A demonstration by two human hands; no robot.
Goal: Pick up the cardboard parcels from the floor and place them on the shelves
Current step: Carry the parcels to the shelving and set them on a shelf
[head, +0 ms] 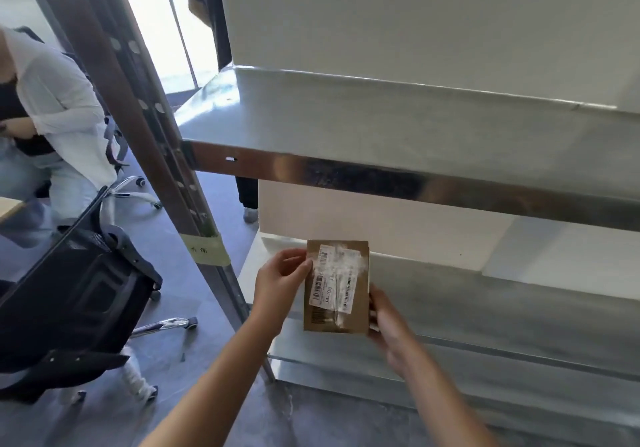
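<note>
Both hands hold one flat cardboard parcel (336, 287) upright in front of the lower shelf (485, 311) of a metal rack. The parcel's labelled face is toward the camera; white barcode labels and strips of clear tape cover most of that face.

Left hand (280, 285): the fingers (304, 266) are curled closed against the parcel's upper left edge, with the thumb tip pressed on the front face just beside the labels. The remaining fingers pass behind the parcel and cannot be seen.

Right hand (391, 325): it grips the parcel's lower right edge. The fingers are closed around that edge, but motion blur prevents telling the position of each one.

The parcel's bottom edge lies level with the front lip of the lower shelf; whether it touches the shelf surface cannot be told. The upper shelf (346, 124) is above the parcel. A rack post (166, 155) with a yellow tape label (207, 248) stands to the left. A black office chair (76, 301) is tipped over on the floor (194, 360) beside the post.
</note>
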